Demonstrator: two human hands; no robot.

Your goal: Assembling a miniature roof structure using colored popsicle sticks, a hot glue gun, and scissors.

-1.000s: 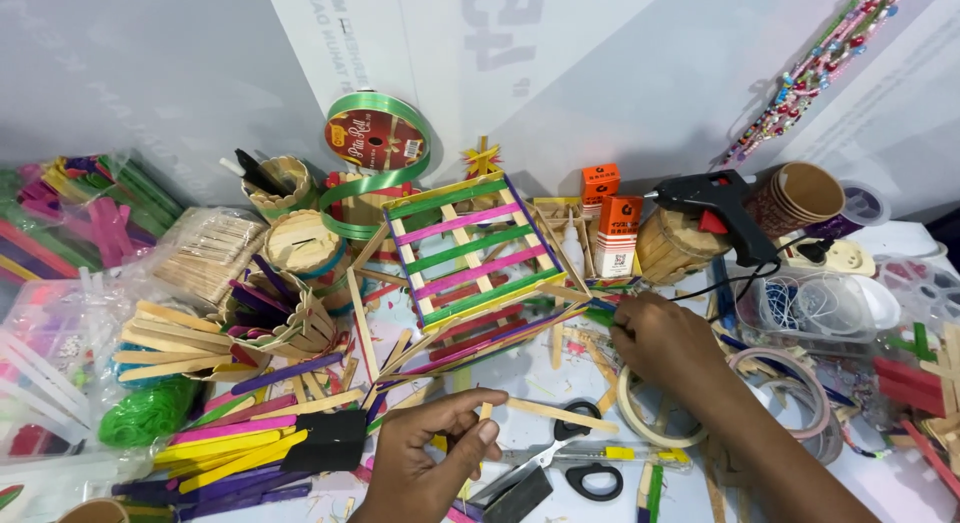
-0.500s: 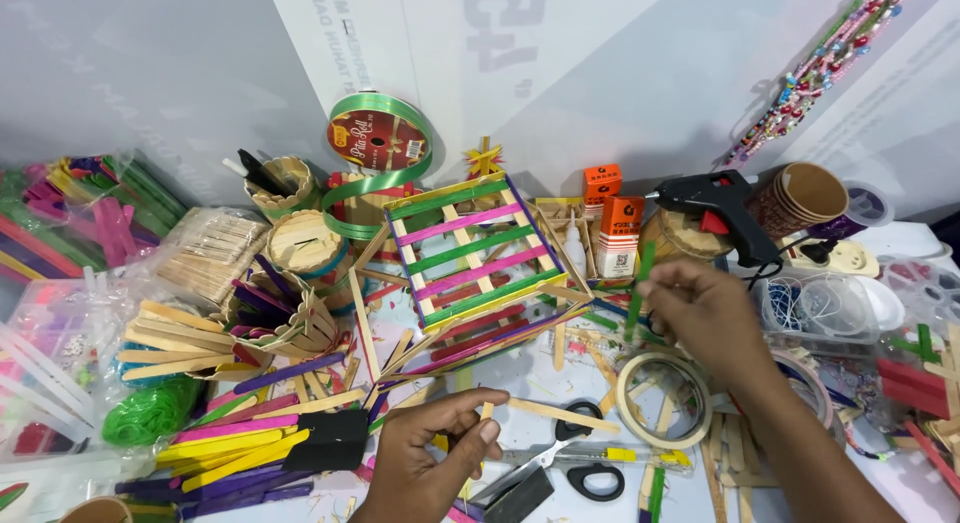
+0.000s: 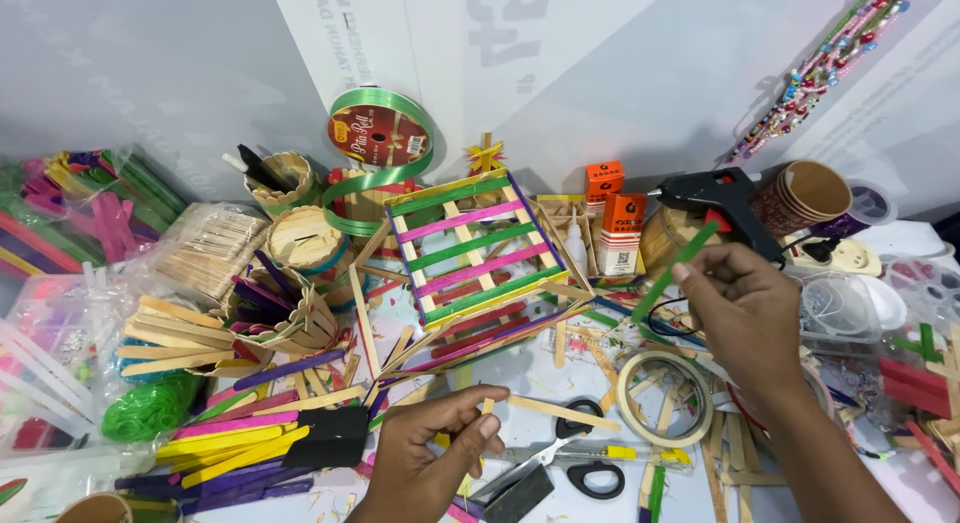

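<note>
Green flat wooden craft stick [image 3: 672,266] — pinched in right hand [image 3: 745,313] fingertips, raised above cluttered table [image 3: 545,368] near black glue gun [image 3: 722,201]; left hand [image 3: 425,458] pinching 1 plain wooden stick [image 3: 487,408] — beside black-handled scissors [image 3: 560,463].

Two hands: the left hand [image 3: 435,453] at 6 o'clock, the right hand [image 3: 745,318] at 4 o'clock. One black glue gun [image 3: 722,201] at 2 o'clock. Two orange boxes [image 3: 622,231]. One pair of scissors [image 3: 560,455]. One tape ring [image 3: 664,397]. One green ribbon spool [image 3: 380,135] at 11 o'clock.
</note>
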